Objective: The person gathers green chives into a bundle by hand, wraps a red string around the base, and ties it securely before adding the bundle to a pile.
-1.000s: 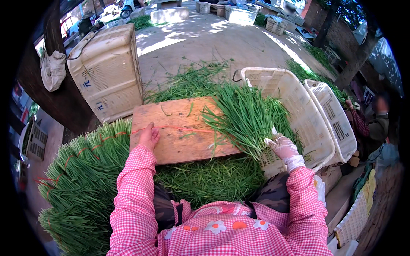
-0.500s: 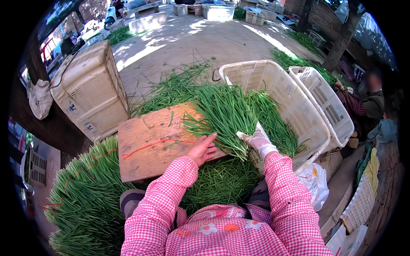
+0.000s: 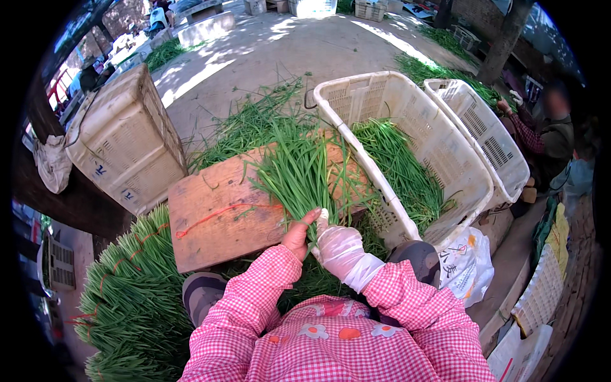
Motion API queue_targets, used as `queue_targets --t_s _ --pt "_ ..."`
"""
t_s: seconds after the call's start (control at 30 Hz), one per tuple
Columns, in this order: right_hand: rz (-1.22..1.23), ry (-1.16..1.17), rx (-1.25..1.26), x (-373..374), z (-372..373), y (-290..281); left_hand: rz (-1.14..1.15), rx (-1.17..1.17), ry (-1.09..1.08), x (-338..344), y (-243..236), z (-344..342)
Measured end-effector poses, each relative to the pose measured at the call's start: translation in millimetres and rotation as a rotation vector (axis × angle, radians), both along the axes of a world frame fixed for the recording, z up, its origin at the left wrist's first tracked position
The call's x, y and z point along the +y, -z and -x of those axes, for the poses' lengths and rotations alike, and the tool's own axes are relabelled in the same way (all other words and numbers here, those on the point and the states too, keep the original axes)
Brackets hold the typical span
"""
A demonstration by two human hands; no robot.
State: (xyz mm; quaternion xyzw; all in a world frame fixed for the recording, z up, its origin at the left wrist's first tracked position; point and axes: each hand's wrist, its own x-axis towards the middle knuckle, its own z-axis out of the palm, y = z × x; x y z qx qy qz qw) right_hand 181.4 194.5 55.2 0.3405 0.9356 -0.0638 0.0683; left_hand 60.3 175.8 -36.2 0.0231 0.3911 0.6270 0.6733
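Note:
A loose bunch of green chives (image 3: 294, 172) lies across the wooden board (image 3: 216, 239), its leaves fanned out away from me. My bare left hand (image 3: 298, 238) is closed around the lower stems with its thumb up. Right beside it, touching, my right hand (image 3: 340, 245) in a white glove grips the stem ends of the same bunch. The fingers of both hands are partly hidden. On the board to the left of the bunch runs a red string (image 3: 210, 219).
Tied chive bundles (image 3: 133, 299) stand at my left. A white plastic crate (image 3: 407, 184) with loose chives stands at the right, a second crate (image 3: 493, 143) behind it. An upended crate (image 3: 127, 140) is at the far left. A person (image 3: 550, 134) sits at the far right.
My right hand has brought the chives left and nearer, from the crate's edge onto the board. My left hand, open before, has closed on the stems.

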Motion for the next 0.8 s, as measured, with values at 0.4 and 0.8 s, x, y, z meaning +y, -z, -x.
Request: queue_targets --t_s 0.4,0.8 --pt "0.554 0.268 0.031 47 -54 18 -0.022 -0.123 0.059 -43 12 6" --pt "1.288 0.314 0.365 0 -24 54 0.072 -0.106 0.217 -66 12 22"
